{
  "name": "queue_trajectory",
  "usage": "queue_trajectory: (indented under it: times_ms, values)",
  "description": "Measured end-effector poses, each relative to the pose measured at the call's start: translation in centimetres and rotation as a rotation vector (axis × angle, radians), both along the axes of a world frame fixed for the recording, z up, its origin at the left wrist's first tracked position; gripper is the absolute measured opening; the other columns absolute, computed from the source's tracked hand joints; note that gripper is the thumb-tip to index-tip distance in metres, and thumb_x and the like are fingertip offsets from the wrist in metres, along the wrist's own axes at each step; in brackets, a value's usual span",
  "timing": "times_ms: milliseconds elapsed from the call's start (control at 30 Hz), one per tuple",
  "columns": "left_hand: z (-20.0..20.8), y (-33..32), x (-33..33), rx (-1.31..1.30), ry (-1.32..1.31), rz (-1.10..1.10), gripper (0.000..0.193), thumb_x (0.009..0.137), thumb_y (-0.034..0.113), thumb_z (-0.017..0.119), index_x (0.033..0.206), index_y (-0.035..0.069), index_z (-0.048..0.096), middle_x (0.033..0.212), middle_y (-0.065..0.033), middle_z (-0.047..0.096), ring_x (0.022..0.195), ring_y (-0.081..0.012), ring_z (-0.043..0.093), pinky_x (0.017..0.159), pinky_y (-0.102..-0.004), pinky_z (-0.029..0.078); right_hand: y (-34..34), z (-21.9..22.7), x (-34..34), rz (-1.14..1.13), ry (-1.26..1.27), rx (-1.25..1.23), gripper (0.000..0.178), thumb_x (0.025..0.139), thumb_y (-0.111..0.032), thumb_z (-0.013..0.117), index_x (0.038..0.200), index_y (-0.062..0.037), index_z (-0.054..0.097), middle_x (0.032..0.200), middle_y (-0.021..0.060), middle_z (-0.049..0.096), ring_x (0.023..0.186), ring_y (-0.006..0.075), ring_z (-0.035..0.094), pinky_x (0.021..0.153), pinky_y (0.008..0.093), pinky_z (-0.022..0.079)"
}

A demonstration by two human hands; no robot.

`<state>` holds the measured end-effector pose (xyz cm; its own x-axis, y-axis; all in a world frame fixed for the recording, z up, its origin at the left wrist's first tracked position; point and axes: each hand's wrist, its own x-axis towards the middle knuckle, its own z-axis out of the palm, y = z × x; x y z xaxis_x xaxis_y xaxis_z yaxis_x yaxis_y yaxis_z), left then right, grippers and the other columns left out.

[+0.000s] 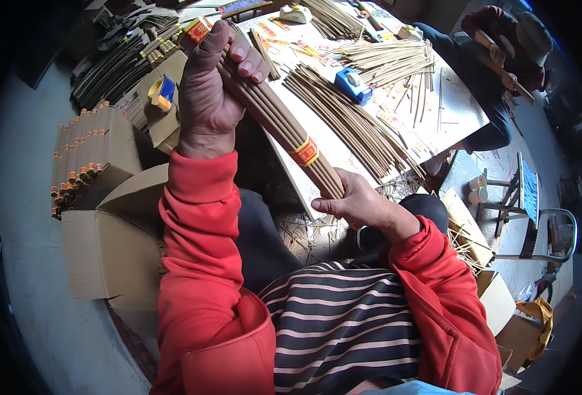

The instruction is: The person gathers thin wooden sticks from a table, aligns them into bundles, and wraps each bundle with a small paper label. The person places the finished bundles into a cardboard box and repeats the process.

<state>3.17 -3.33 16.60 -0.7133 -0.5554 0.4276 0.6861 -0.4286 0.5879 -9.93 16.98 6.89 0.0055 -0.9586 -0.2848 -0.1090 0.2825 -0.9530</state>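
A bundle of brown incense sticks (264, 108) slants from upper left to lower right above the table's near edge. One red and yellow paper band (305, 152) wraps it toward the lower end, and another band (197, 30) shows at the upper end. My left hand (213, 95) is closed round the upper part, thumb against the upper band. At the lower end, my right hand (365, 203) grips the sticks, its thumb on top and the other fingers partly hidden. Beyond the bundle, loose incense sticks (343, 122) lie in a row on the white table (459, 108).
A blue tape dispenser (353, 85) rests by the loose sticks. Banded bundles (80, 148) are stacked at left, near an open cardboard box (83, 257) and a yellow-blue tape dispenser (164, 93). Across the table another person (502, 33) holds a brown stick-like piece. A folding chair (529, 191) stands at right.
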Motion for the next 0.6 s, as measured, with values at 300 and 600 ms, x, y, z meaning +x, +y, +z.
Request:
queue_trajectory:
  times_ms: [300, 600]
  values:
    - [-2.0, -2.9, -2.1, 0.137, -0.022, 0.098, 0.018, 0.088, 0.024, 0.058, 0.079, 0.011, 0.049, 0.064, -0.0002, 0.049, 0.053, -0.0115, 0.047, 0.052, -0.0270, 0.041, -1.6, 3.1, -1.9, 0.033, 0.462, -0.204, 0.073, 0.073, -0.039, 0.072, 0.122, 0.0008, 0.036, 0.079, 0.0120, 0.057, 0.075, 0.0225, 0.058, 0.069, 0.0323, 0.046]
    - [-2.0, 7.2, -6.0, -0.188, -0.073, -0.053, 0.055, 0.089, 0.030, 0.055, 0.131, 0.005, 0.029, 0.118, -0.0194, 0.050, 0.107, -0.0289, 0.052, 0.093, -0.0441, 0.042, 9.9, 8.8, -2.5, -0.311, 0.626, -0.148, 0.037, 0.077, -0.012, 0.064, 0.108, -0.0031, 0.047, 0.079, 0.0084, 0.054, 0.071, 0.0183, 0.053, 0.066, 0.0325, 0.044]
